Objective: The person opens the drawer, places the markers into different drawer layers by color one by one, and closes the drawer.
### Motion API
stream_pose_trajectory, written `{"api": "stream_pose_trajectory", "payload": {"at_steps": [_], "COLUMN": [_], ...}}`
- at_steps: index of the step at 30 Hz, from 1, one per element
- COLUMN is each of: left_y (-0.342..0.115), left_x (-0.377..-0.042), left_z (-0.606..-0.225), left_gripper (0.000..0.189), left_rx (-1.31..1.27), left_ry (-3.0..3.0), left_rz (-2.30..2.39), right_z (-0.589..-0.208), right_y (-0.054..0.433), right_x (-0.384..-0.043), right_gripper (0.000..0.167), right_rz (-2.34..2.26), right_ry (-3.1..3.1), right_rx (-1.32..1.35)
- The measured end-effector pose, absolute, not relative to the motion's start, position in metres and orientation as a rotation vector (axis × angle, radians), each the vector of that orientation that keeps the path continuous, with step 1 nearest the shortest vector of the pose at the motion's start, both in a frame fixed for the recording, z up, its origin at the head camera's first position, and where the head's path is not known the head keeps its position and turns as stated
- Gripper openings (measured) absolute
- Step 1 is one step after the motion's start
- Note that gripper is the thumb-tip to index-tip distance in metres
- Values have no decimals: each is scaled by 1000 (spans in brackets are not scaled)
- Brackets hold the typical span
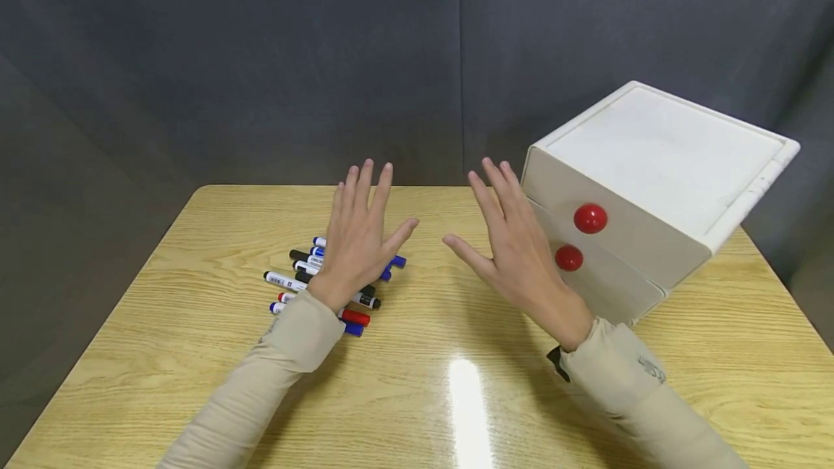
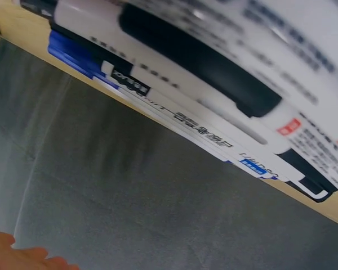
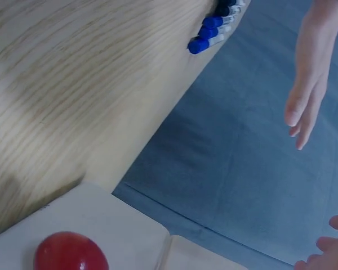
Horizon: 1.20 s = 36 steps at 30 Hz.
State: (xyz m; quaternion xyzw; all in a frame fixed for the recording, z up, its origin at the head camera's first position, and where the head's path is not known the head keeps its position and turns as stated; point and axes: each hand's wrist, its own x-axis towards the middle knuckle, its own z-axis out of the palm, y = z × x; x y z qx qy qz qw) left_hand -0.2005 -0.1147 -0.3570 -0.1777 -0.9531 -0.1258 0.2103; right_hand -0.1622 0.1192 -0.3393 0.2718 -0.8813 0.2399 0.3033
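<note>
My left hand (image 1: 355,244) hovers over a group of whiteboard markers (image 1: 284,281), palm down, with fingers straight and thumb spread. It hides the middle of the group. Blue, black and red caps stick out to its right, and in the left wrist view white marker barrels (image 2: 180,93) fill the upper part. Held up in front of a white two-drawer box (image 1: 625,230) is my right hand (image 1: 517,255), its fingers extended and holding nothing. It covers part of the box's left front edge. Two round red knobs, an upper knob (image 1: 590,218) and a lower knob (image 1: 569,258), mark the drawer fronts.
Everything stands on a wood-grain table (image 1: 417,396) with a bright light reflection near its front. Behind the table hangs a dark grey curtain (image 1: 326,56). The box sits at an angle on the right, and both its drawers look closed.
</note>
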Motion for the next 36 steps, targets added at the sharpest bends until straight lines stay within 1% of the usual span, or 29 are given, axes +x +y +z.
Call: {"api": "stream_pose_trajectory", "payload": {"at_steps": [19,21,25,29,36], "left_y": [-103,-101,-98,-96,-92], "left_x": [-197,-197,-197,-197,-196], "left_z": [-354,-353,-352,-353,-354], "left_gripper": [83,83,83,82,81], "left_rx": [-542,-549,-558,-567,-584], "left_ry": [-2645,-2647,-2648,-2636,-2627], "left_rz": [-378,-383,-383,-391,-400], "right_z": [-326,-323,-319,-314,-307], "right_y": [134,136,139,143,148], "right_x": [-139,-136,-130,-125,-113], "right_gripper": [90,88,79,83,80], "right_rz": [693,692,688,676,713], "right_ry": [-2288,-2292,-2278,-2253,-2174], "right_rx": [710,697,684,681,685]}}
